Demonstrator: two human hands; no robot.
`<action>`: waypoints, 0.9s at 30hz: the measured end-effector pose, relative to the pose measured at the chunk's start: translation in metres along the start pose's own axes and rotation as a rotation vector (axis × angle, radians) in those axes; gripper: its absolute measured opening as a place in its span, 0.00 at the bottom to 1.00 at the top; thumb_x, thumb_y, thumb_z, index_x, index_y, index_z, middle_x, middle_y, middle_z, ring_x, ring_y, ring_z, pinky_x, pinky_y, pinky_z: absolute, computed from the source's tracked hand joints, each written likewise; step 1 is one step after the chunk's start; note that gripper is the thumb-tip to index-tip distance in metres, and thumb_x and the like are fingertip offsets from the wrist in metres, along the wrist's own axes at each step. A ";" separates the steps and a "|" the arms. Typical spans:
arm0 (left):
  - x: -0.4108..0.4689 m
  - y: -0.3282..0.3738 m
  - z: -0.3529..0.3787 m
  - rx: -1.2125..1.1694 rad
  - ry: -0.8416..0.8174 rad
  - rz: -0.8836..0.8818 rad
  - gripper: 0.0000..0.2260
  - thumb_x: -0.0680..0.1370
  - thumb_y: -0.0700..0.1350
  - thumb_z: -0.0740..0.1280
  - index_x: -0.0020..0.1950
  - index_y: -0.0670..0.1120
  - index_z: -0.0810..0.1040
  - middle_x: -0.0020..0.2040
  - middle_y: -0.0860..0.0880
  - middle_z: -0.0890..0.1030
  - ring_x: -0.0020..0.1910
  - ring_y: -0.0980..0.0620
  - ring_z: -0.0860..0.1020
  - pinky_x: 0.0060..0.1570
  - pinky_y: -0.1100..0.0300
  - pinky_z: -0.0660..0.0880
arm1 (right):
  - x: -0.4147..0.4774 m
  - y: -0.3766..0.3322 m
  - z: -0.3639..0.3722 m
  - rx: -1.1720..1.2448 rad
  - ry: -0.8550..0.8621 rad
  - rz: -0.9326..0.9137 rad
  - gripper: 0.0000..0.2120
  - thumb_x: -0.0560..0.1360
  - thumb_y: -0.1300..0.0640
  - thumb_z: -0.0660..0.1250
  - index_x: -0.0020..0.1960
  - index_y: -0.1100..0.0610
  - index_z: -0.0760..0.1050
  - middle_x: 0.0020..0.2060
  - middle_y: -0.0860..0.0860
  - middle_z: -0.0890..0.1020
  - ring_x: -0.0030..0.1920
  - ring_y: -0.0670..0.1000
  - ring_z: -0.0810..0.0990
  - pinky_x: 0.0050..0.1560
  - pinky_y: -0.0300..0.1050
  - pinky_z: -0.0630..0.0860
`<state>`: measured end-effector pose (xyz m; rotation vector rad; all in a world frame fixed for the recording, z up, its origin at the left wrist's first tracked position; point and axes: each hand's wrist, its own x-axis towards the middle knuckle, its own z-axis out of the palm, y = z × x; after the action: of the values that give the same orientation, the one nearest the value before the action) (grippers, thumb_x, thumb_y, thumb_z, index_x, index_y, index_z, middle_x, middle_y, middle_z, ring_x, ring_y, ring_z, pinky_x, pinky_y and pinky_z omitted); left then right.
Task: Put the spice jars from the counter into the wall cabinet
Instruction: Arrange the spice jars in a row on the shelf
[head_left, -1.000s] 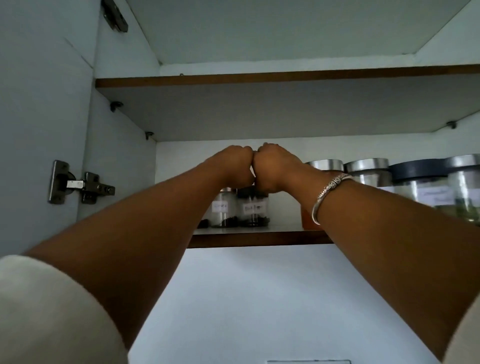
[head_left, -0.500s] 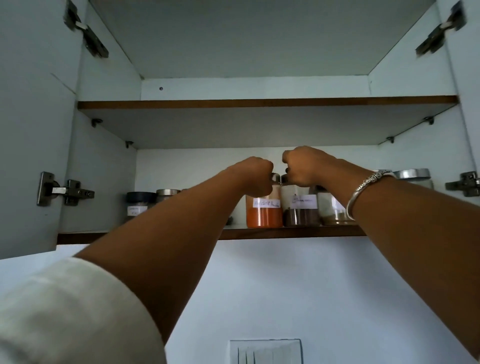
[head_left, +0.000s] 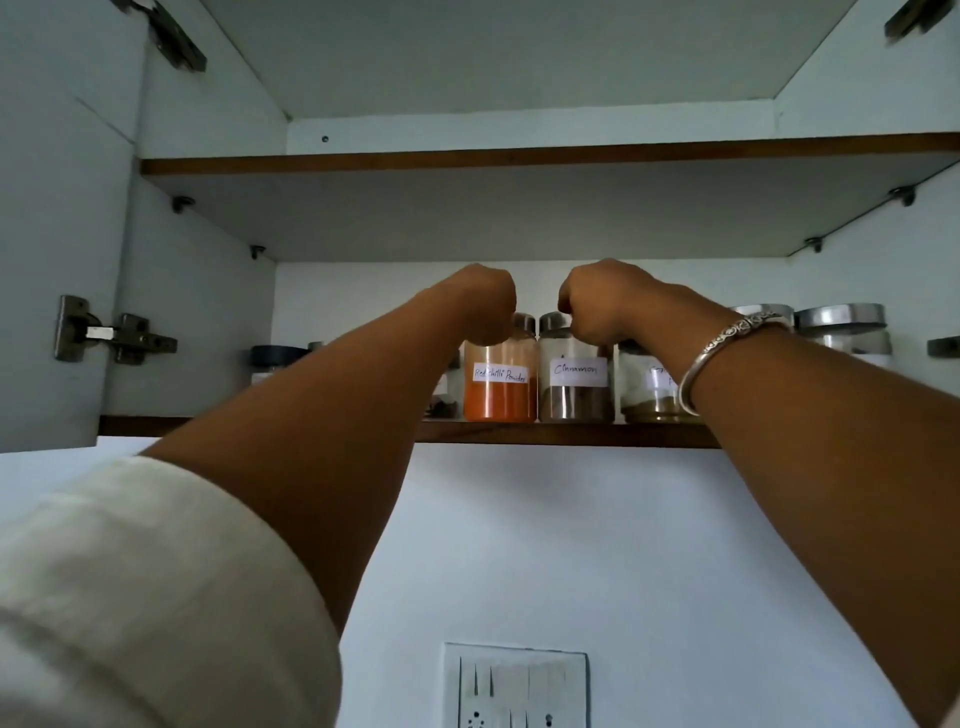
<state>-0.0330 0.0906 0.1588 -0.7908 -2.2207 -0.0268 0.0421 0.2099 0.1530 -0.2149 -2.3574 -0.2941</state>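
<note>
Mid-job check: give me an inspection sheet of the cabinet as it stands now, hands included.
Surface: lower shelf, wooden front edge, holding jars.
Job's things: red chilli powder jar and cinnamon jar upright, side by side at the front edge.
Clutter: half-hidden jar, metal-lidded jars, dark-lidded jar.
Grippers: left hand curled on the red chilli lid; right hand curled on the cinnamon lid.
Cables: nothing seen.
Surroundings: upper shelf, door hinge, wall switch plate.
</note>
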 end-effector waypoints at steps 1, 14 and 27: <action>0.003 -0.002 0.002 0.012 -0.001 0.003 0.11 0.79 0.42 0.62 0.59 0.41 0.78 0.50 0.45 0.79 0.50 0.49 0.76 0.54 0.59 0.71 | 0.002 -0.001 0.001 -0.006 -0.003 -0.004 0.16 0.74 0.60 0.64 0.61 0.59 0.75 0.57 0.57 0.79 0.54 0.57 0.78 0.54 0.50 0.77; 0.048 -0.026 0.050 0.083 -0.035 0.007 0.10 0.78 0.41 0.62 0.56 0.39 0.78 0.44 0.46 0.75 0.44 0.50 0.73 0.46 0.60 0.68 | 0.043 -0.008 0.043 -0.084 -0.055 0.015 0.01 0.74 0.64 0.63 0.44 0.60 0.72 0.33 0.53 0.71 0.41 0.54 0.74 0.42 0.44 0.71; 0.093 -0.044 0.104 0.031 -0.035 -0.029 0.12 0.79 0.42 0.62 0.59 0.39 0.78 0.49 0.44 0.78 0.46 0.50 0.73 0.46 0.60 0.68 | 0.103 -0.003 0.094 -0.135 -0.100 0.012 0.17 0.75 0.61 0.63 0.30 0.57 0.62 0.31 0.52 0.68 0.31 0.49 0.66 0.45 0.45 0.69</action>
<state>-0.1732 0.1307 0.1573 -0.7476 -2.2603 0.0074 -0.0943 0.2395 0.1586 -0.3150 -2.4361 -0.4462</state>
